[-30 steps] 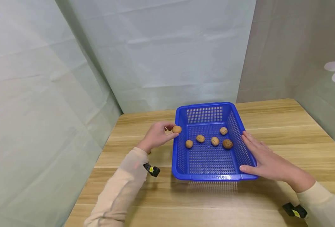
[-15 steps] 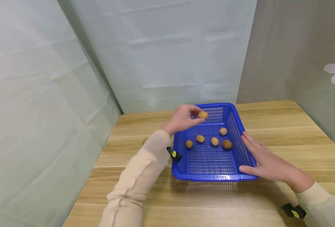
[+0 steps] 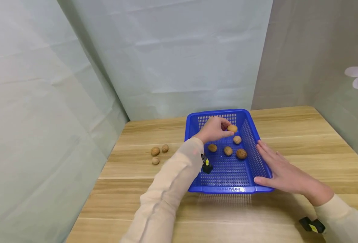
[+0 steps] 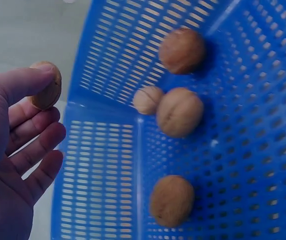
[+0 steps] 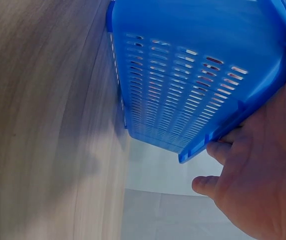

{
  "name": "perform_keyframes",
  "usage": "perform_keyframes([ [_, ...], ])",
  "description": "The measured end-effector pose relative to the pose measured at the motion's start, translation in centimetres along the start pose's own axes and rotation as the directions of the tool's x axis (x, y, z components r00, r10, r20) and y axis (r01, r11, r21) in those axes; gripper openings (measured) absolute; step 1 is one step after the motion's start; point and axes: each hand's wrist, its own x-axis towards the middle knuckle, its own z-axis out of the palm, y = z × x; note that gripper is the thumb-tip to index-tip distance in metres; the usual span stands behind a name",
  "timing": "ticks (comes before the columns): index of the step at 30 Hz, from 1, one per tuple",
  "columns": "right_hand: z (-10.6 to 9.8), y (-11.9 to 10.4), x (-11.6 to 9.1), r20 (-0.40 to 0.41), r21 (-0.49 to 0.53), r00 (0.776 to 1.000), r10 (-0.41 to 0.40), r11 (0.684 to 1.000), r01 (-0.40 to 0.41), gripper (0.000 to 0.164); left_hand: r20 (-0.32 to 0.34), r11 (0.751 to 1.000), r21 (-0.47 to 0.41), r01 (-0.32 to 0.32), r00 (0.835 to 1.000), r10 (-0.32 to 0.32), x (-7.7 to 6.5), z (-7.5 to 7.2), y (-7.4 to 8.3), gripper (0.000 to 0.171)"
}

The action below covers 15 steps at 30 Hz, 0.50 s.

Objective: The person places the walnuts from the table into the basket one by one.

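Between thumb and fingers my left hand (image 3: 213, 129) pinches a walnut (image 3: 232, 128), held over the far right part of the blue plastic basket (image 3: 230, 189). In the left wrist view the same walnut (image 4: 53, 92) sits at the thumb tip, the other fingers loosely bent below. Several walnuts lie on the basket floor, among them a darker walnut (image 3: 241, 154) and a paler walnut (image 3: 237, 139). My right hand (image 3: 283, 172) rests on the basket's right rim, fingers fairly straight and thumb over the edge. My left forearm hides the basket's left side.
Three walnuts (image 3: 155, 151) lie on the wooden table (image 3: 130, 189) left of the basket. Pale cloth (image 3: 179, 60) hangs behind and at both sides of the table. Each wrist carries a small black camera (image 3: 207, 164).
My left hand has carried the walnut from the basket's left rim rightward over its inside. The table walnuts have come into view from behind the arm. My right hand stays on the rim.
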Motion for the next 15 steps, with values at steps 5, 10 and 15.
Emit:
perform_keyframes([
  [5, -0.3, 0.1, -0.2, 0.0, -0.011, 1.0, 0.005, 1.0, -0.005, 0.104, 0.014, 1.0, -0.004, -0.013, 1.0, 0.013, -0.1, 0.7, 0.0, 0.028],
  [10, -0.4, 0.1, -0.4, 0.003, -0.007, 1.0, 0.01, 1.0, -0.01, 0.104, 0.069, 1.0, -0.009, -0.027, 0.997, 0.028, 0.1, 1.2, 0.0, 0.026],
  [15, -0.5, 0.2, -0.5, 0.004, 0.003, 1.0, 0.011, 1.0, -0.011, 0.103, 0.102, 0.999, 0.001, -0.052, 0.993, 0.052, 0.3, 1.6, -0.3, 0.023],
])
